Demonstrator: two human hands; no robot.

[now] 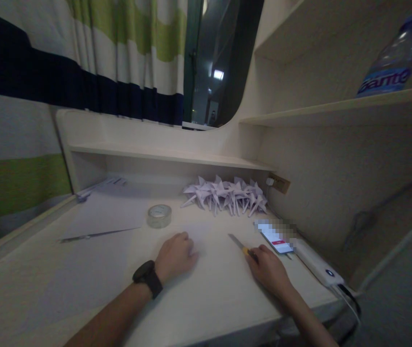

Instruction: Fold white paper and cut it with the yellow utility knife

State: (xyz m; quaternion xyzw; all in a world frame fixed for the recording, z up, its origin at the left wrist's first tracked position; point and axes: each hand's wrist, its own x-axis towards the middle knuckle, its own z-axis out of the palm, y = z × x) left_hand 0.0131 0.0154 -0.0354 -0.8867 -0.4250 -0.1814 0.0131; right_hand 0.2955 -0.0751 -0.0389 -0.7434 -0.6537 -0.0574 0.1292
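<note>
My right hand (pixel 269 272) is closed around a utility knife (pixel 245 249) with a yellow and black handle. Its blade points away and to the left, just over the white desk. My left hand (pixel 176 258), with a dark watch (pixel 148 277) on the wrist, rests on the desk with its fingers curled under; what lies beneath them, if anything, is hidden. Beyond that hand stands a roll of clear tape (pixel 159 216). Several folded white paper pieces with pointed, star-like tops (pixel 226 193) are bunched along the back of the desk.
White paper sheets (pixel 106 207) lie at left, with a long thin metallic item (pixel 99 234) across their near edge. At right are a lit phone (pixel 274 238) and a white power strip (pixel 316 262) with cables. A bottle (pixel 394 62) stands on the upper shelf (pixel 336 108).
</note>
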